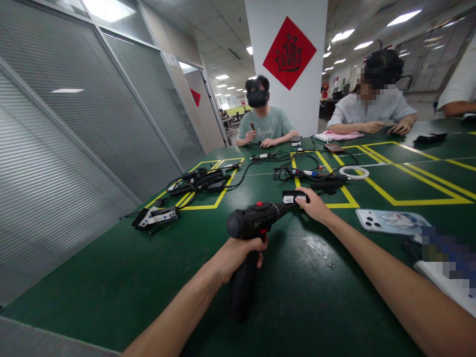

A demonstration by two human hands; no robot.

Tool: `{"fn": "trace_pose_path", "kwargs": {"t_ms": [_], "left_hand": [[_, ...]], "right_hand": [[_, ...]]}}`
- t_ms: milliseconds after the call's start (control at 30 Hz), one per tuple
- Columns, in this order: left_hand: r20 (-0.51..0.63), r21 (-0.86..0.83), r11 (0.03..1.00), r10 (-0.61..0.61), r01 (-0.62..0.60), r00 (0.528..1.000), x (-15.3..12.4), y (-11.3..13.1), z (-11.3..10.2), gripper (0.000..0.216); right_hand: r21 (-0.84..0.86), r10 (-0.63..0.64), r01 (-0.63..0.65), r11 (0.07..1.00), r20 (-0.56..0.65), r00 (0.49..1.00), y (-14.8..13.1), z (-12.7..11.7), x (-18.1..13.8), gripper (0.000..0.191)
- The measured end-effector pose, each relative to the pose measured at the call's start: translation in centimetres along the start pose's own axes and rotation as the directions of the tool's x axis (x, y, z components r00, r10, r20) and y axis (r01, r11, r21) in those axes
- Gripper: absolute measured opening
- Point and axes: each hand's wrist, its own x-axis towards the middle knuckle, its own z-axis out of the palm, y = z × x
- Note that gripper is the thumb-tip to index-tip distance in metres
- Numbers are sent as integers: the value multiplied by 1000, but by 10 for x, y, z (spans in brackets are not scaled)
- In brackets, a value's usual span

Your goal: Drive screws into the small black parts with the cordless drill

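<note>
My left hand [241,255] is wrapped round the grip of a black cordless drill [253,220] with red buttons. The drill points forward and to the right, its handle running down toward me. Just past the chuck, my right hand [311,202] pinches a small black case with white parts inside [289,198]. The drill's tip lies close to that case; whether they touch I cannot tell. Both hands are above the green table [297,287].
Tangled black cables and tools [204,181] lie left of centre, near a black-and-white device [156,217]. Soldering-type pens with leads [316,174] and a white ring [354,172] lie beyond my right hand. A phone [394,220] is at right. Two people [264,121] sit opposite.
</note>
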Motion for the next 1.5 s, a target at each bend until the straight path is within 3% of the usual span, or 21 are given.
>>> {"fn": "trace_pose_path", "kwargs": {"t_ms": [1500], "left_hand": [[12,61,997,45,-46,999,0,-1,0,13]], "right_hand": [[37,11,-11,999,2,1000,1,0,0,36]]}}
